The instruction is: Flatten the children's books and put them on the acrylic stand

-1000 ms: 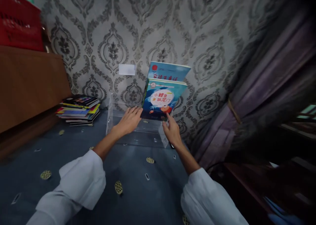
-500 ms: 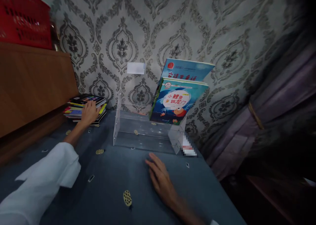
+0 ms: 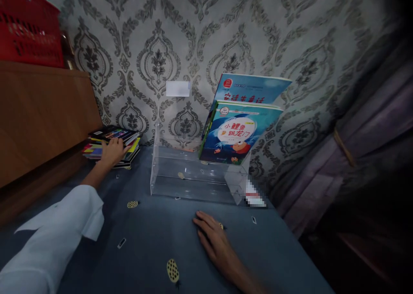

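Observation:
My left hand [image 3: 112, 153] lies over the near side of a stack of books [image 3: 93, 151] at the left, its fingers apart and touching the upper books. A dark-covered book [image 3: 111, 133] tops the stack. My right hand [image 3: 213, 238] rests on the table with its fingers stretched out, holding nothing. Beyond it stands a clear acrylic book rack [image 3: 190, 188] with stepped tiers. At the rack's right end lean a blue picture book with a red fish [image 3: 237, 133] and, behind it, a taller blue book [image 3: 254, 87].
The table's blue-grey cloth [image 3: 145, 251] has a pineapple print. A wooden cabinet [image 3: 45, 113] with a red basket [image 3: 30, 36] on it borders the left. Patterned wallpaper stands behind, carrying a white switch plate [image 3: 177, 89]. A tied curtain [image 3: 361, 130] hangs at the right.
The view has shifted slightly. My left hand has drawn back a little toward the near side of the stack. My right hand has settled flatter on the table.

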Demonstrator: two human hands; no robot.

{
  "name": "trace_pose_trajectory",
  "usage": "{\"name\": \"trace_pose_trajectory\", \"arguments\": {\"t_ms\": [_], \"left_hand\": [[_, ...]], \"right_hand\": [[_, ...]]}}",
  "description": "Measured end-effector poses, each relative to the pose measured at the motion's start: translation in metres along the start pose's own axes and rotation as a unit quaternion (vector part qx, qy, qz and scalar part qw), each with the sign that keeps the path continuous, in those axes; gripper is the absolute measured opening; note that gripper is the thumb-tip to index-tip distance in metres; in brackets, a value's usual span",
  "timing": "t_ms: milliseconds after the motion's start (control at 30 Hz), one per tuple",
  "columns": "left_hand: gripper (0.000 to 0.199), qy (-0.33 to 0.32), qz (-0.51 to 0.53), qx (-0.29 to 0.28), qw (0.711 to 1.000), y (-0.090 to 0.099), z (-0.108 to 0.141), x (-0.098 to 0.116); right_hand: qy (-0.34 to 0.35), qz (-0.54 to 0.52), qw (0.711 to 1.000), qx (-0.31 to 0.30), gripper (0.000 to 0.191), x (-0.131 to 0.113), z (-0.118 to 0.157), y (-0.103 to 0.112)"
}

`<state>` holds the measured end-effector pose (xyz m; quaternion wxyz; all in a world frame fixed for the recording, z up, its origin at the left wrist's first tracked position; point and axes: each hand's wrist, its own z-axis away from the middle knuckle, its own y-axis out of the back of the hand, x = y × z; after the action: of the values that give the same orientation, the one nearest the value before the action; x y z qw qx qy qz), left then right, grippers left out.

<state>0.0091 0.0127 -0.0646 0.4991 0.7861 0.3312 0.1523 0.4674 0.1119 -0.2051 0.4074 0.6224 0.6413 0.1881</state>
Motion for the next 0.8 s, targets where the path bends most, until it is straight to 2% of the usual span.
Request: {"name": "trace_pose_trajectory", "arguments": {"t_ms": [167, 400, 500, 667, 800], "left_hand": [[0.046, -0.020, -0.034, -0.021, 0.999, 0.013, 0.012, -0.014], [0.042, -0.014, -0.040, -0.058, 0.997, 0.015, -0.020, -0.018], [0.042, -0.017, -0.047, -0.069, 0.996, 0.012, -0.024, -0.016], [0.045, -0.033, -0.068, -0.072, 0.994, 0.017, -0.002, -0.025], [0.054, -0.029, -0.079, -0.066, 0.994, 0.025, 0.017, -0.033]], "right_hand": [[-0.009, 0.002, 1.000, -0.010, 0.036, 0.000, 0.000, 0.000], [-0.009, -0.006, 1.000, -0.001, 0.036, -0.001, 0.000, -0.001], [-0.017, -0.006, 1.000, -0.007, 0.035, -0.001, 0.001, -0.001], [-0.022, -0.015, 1.000, -0.012, 0.035, -0.002, -0.002, 0.000], [-0.020, -0.019, 1.000, -0.011, 0.036, -0.004, -0.003, 0.000]]}}
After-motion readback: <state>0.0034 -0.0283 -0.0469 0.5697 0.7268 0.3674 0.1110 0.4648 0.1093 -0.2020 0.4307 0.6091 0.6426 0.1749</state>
